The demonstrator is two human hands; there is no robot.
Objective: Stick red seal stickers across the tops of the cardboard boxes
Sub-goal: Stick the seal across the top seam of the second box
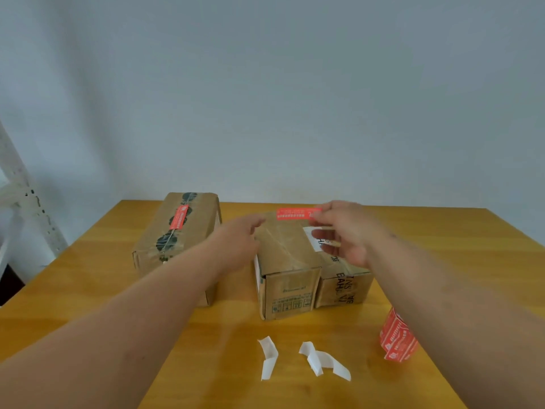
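My right hand (346,231) pinches one end of a red seal sticker (296,213) and holds it flat in the air above the far end of the middle cardboard box (284,261). My left hand (239,237) reaches in with relaxed fingers at that box's left top edge, just short of the sticker's free end. A smaller box (343,286) stands against the middle box on its right. The large box (177,231) at the left carries a red sticker (179,216) across its taped seam.
Two peeled white backing strips (268,357) (323,360) lie on the wooden table (88,290) in front of the boxes. A roll of red stickers (396,339) stands at the right, partly behind my right forearm. A white metal rack (26,202) is at the left.
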